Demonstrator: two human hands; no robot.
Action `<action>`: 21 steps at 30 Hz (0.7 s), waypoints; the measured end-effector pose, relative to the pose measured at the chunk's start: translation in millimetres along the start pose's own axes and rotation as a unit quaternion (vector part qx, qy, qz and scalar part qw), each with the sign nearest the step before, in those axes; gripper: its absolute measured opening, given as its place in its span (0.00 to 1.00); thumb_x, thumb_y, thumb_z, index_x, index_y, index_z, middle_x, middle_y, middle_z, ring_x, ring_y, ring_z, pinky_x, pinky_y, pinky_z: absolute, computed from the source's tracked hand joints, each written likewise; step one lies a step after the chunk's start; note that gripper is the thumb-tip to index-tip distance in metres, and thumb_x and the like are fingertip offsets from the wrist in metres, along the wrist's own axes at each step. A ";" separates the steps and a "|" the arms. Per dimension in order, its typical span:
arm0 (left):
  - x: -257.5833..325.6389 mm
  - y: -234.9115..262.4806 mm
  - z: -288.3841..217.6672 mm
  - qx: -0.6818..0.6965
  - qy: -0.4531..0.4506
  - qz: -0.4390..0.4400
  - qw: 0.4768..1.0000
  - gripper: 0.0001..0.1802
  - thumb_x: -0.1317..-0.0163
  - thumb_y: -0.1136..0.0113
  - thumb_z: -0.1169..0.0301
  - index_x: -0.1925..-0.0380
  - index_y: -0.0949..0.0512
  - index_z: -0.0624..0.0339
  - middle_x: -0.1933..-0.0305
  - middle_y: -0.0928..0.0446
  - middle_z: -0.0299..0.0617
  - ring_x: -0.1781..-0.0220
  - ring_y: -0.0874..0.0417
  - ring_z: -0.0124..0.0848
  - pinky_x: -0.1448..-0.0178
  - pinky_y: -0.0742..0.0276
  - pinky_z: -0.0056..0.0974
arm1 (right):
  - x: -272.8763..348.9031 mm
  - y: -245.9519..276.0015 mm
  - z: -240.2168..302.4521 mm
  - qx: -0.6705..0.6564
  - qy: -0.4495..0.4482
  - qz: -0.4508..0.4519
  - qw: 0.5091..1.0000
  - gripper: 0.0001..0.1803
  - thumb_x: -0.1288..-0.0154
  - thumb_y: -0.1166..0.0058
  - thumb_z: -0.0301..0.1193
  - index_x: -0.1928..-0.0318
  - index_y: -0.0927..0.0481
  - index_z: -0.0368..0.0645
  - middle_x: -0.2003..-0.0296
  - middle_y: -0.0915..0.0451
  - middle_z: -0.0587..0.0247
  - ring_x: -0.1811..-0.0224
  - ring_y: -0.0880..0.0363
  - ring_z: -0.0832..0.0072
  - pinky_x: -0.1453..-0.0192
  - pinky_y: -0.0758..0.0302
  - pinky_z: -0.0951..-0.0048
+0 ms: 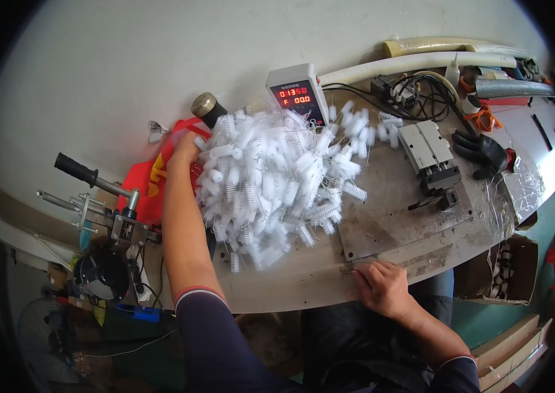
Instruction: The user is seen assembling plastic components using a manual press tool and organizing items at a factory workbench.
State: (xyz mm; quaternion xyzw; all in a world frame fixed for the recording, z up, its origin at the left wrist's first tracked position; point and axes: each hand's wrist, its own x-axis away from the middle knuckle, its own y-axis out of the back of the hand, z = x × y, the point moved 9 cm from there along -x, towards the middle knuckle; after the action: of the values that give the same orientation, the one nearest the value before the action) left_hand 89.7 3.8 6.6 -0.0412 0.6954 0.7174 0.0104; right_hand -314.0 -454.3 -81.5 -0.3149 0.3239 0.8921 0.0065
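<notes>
A big heap of small white bottle-type brushes with wire stems (271, 177) covers the middle of the metal workbench (415, 242). My left hand (186, 149) reaches to the heap's far left edge, fingers buried among the brushes beside a red cloth (150, 180); whether it grips any brush is hidden. My right hand (382, 285) rests on the bench's near edge, fingers curled on the metal, holding nothing that I can see.
A grey counter box with red digits (297, 92) stands behind the heap, next to a round-headed mallet (209, 108). A lever tool with a black handle (97, 190) sits at left. A pneumatic unit (431, 154), black glove (487, 154), cables and hoses lie at right. Cardboard boxes (506, 275) below.
</notes>
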 end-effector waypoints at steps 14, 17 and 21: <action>-57.1 49.7 -74.8 0.163 -0.082 -0.197 0.963 0.38 0.48 0.21 0.56 0.37 0.21 0.56 0.43 0.16 0.57 0.42 0.16 0.54 0.35 0.22 0.48 | 8.8 -2.0 -10.0 -0.025 0.012 0.018 0.999 0.12 0.43 0.33 0.27 0.60 0.22 0.42 0.73 0.23 0.61 0.71 0.19 0.60 0.68 0.21 0.60; -66.0 35.6 -73.3 0.197 -0.032 -0.208 0.958 0.37 0.50 0.21 0.62 0.38 0.20 0.57 0.40 0.16 0.56 0.39 0.15 0.52 0.35 0.22 0.48 | 11.6 -3.3 -16.2 -0.029 0.018 0.004 0.999 0.11 0.38 0.33 0.28 0.59 0.20 0.41 0.73 0.22 0.62 0.71 0.18 0.61 0.68 0.21 0.61; -35.1 62.5 -89.2 0.205 -0.040 -0.280 0.937 0.36 0.47 0.21 0.65 0.37 0.21 0.54 0.39 0.18 0.56 0.39 0.16 0.52 0.34 0.22 0.49 | 18.0 -7.5 -17.0 -0.041 0.017 0.025 0.999 0.11 0.40 0.37 0.29 0.60 0.24 0.42 0.70 0.24 0.61 0.69 0.20 0.59 0.65 0.21 0.59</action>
State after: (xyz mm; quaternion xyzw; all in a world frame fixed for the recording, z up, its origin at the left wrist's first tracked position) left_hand 124.1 -85.8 68.9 -0.2022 0.7868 0.5283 0.2471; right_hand -317.4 -461.7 -106.1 -0.3217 0.2953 0.8990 -0.0339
